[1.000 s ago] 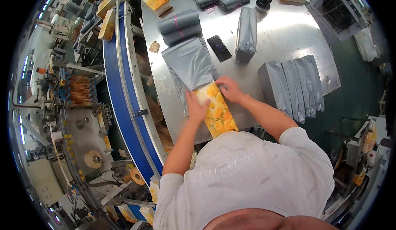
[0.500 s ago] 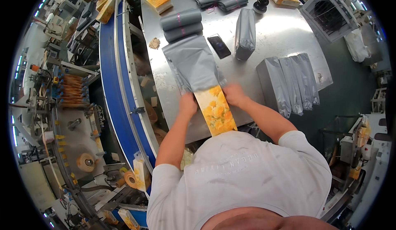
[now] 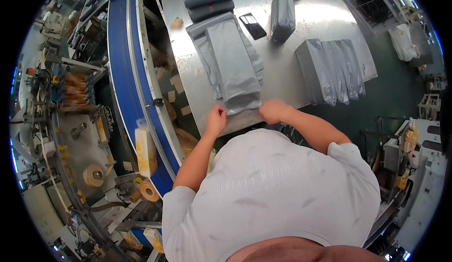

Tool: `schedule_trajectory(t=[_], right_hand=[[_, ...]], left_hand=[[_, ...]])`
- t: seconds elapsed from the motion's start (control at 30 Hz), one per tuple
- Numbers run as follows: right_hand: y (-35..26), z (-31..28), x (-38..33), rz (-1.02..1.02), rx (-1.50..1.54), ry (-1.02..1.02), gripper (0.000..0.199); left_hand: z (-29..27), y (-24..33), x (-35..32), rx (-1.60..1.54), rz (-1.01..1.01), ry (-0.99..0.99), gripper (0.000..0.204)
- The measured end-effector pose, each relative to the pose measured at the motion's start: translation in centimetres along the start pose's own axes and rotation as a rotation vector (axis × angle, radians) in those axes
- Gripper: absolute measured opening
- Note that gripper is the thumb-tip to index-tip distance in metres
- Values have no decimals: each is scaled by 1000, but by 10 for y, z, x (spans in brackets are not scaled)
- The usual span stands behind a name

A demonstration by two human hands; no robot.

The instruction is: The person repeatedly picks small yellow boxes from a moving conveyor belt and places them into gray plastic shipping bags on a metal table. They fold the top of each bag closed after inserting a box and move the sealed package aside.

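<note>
A filled grey plastic bag (image 3: 230, 55) lies lengthwise in front of me, its boxy shape showing through the film. Its loose mouth end points toward my body near the table's front edge. At the left corner of that mouth, my left hand (image 3: 216, 120) is closed, fingers pinched on the film. My right hand (image 3: 274, 111) is closed at the right corner, its fingertips partly hidden. Flat grey bags (image 3: 201, 35) lie in a pile under the filled one. The yellow-flowered box is out of sight.
On the metal table (image 3: 278, 85) are a phone (image 3: 253, 25), an upright grey package (image 3: 282, 15), a row of several wrapped packages (image 3: 327, 71) and rolled grey bags (image 3: 208, 2). Left of it runs a blue conveyor (image 3: 123, 55) with a flowered box (image 3: 145, 153). A boxed fan (image 3: 374, 8) stands far right.
The flowered box, half out of the bag before, is now covered by it. Both hands have moved from the box's sides to the bag's mouth corners. The view has shifted.
</note>
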State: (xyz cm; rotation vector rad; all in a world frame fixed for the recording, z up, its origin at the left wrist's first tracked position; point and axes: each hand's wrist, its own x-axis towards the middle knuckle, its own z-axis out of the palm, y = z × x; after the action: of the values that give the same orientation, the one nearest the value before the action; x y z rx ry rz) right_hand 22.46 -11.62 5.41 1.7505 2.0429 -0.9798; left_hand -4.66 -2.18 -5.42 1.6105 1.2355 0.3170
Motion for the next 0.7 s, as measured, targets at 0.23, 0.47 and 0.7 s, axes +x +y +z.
schedule_trajectory(t=[0.23, 0.47, 0.7], right_hand=[[-58, 34, 70, -213, 316, 584, 33], [-81, 42, 93, -92, 349, 597, 19], [-51, 59, 77, -223, 254, 638, 10]], left_hand=[[5, -17, -21, -462, -192, 59, 14], [7, -16, -14, -241, -33, 73, 13], [6, -17, -11, -161, 170, 87, 14]])
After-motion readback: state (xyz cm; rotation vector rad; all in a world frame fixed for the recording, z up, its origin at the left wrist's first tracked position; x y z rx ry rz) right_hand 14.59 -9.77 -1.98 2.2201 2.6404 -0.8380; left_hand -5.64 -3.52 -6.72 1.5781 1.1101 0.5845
